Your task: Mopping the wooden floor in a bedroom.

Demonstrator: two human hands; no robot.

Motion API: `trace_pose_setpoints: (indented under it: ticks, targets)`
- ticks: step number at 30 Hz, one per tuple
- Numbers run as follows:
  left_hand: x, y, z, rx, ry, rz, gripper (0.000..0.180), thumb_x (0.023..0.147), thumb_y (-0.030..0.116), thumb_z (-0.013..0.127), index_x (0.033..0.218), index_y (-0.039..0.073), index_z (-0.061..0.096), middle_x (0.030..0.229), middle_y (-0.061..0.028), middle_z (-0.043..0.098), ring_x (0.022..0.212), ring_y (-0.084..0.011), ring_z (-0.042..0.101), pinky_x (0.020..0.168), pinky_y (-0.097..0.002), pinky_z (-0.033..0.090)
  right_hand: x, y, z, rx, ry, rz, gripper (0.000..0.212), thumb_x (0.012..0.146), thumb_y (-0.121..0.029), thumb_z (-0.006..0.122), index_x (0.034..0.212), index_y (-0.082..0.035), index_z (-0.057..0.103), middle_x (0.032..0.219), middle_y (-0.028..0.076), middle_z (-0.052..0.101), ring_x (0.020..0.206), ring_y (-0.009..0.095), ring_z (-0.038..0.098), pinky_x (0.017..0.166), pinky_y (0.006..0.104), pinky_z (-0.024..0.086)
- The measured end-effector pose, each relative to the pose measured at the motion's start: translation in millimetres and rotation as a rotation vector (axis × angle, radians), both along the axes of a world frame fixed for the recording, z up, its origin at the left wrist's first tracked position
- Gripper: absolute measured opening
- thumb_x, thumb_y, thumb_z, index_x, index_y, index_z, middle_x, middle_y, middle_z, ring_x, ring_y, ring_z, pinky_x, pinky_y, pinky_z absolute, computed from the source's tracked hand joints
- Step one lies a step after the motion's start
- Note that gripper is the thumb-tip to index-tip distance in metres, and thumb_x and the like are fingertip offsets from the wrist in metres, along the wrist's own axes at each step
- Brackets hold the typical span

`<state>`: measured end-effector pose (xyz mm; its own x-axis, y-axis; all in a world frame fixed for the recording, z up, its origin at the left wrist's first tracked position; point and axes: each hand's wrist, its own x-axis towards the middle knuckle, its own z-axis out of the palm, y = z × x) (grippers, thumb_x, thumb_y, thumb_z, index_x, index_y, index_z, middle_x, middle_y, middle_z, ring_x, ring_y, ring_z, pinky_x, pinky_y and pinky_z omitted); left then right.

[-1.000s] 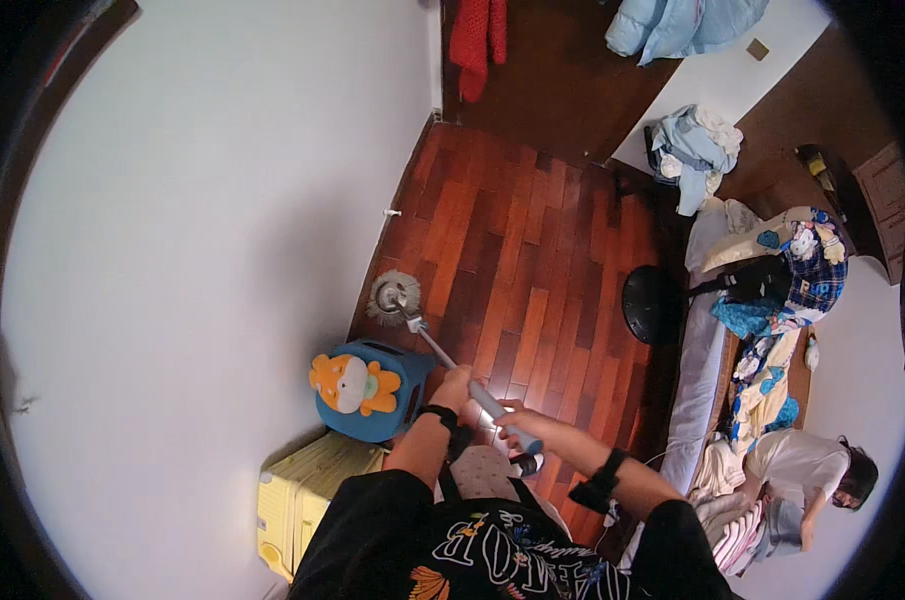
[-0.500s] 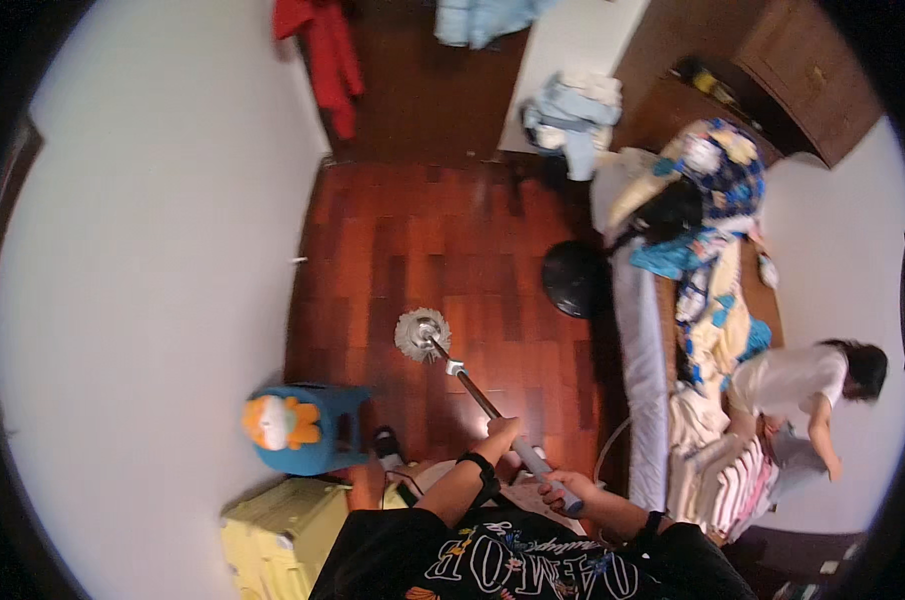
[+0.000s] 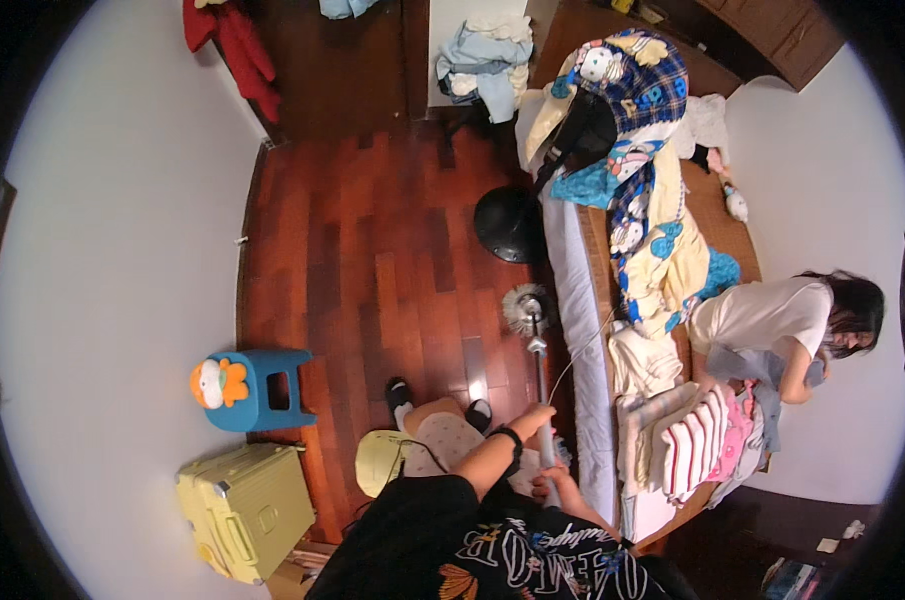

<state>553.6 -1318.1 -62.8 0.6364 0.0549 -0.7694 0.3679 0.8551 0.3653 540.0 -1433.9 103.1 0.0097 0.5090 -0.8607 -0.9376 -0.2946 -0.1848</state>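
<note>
A mop (image 3: 545, 385) with a grey grip slants up from my body, and both my hands are wrapped round its pole. My left hand (image 3: 536, 419), with a black band at the wrist, grips it higher up. Lower down, near my shirt, my right hand (image 3: 553, 486) closes round the grip. The round, pale, fringed mop head (image 3: 525, 309) rests on the dark red wood floor (image 3: 373, 270), close beside the bed. A thin pale cord (image 3: 580, 352) passes to the right of the pole.
The bed (image 3: 585, 330) runs along the right, with bedding and folded clothes (image 3: 691, 440). A person (image 3: 763, 320) leans over it, handling grey cloth. A black round base (image 3: 508, 224) stands ahead. At left are a blue stool (image 3: 263, 385) with an orange plush toy (image 3: 220, 384) and a yellow suitcase (image 3: 258, 510).
The mop head has swung right, from mid-floor to beside the bed, and the pole is now more upright in view. My view has shifted right. The person on the bed is bent lower.
</note>
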Motion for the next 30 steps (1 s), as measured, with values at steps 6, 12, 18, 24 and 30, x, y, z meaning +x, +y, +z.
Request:
trace_pose_setpoints:
  ticks: [6,12,18,24,30]
  targets:
    - [-12,-31,-33,-0.070,0.012,0.085,0.037,0.072,0.027,0.053,0.094,0.003,0.038,0.075,-0.0126,0.045,0.051,-0.0224,0.051,0.043,-0.0365,0.045,-5,-25,-1,-0.010,0.033,0.120,0.037,0.069,-0.006,0.045,0.099,-0.021,0.029,0.066,0.007,0.042,0.046,0.014,0.038,0.041,0.0238,0.033]
    - [-88,6,-9,-0.105,-0.027,0.358,0.037,0.074,0.025,0.052,0.099,0.002,0.037,0.078,-0.0153,0.047,0.049,-0.0239,0.051,0.042,-0.0377,0.045,-50,23,24,-0.141,-0.012,0.430,0.040,0.068,-0.007,0.044,0.099,-0.025,0.029,0.063,0.005,0.040,0.045,0.011,0.035,0.042,0.0246,0.032]
    - [-213,70,3,-0.088,0.169,0.541,0.028,0.077,0.024,0.047,0.097,0.005,0.040,0.070,-0.0132,0.048,0.055,-0.0244,0.052,0.048,-0.0383,0.046,-128,94,31,-0.216,0.087,0.771,0.045,0.063,-0.001,0.047,0.104,-0.014,0.031,0.061,0.006,0.043,0.043,0.011,0.039,0.040,0.0246,0.033]
    - [-415,136,-3,-0.073,0.188,0.792,0.031,0.078,0.020,0.046,0.100,0.000,0.039,0.075,-0.0148,0.048,0.062,-0.0284,0.053,0.050,-0.0432,0.045,-280,168,15,-0.099,0.266,0.803,0.040,0.073,-0.008,0.047,0.107,-0.019,0.031,0.061,0.003,0.042,0.042,0.008,0.036,0.038,0.0206,0.030]
    - [-458,148,15,-0.024,0.270,0.522,0.028,0.073,0.016,0.050,0.093,-0.002,0.041,0.075,-0.0155,0.051,0.057,-0.0260,0.055,0.048,-0.0381,0.047,-338,157,16,-0.102,0.331,0.578,0.045,0.074,-0.007,0.047,0.112,-0.024,0.029,0.064,0.003,0.042,0.043,0.007,0.036,0.038,0.0196,0.029]
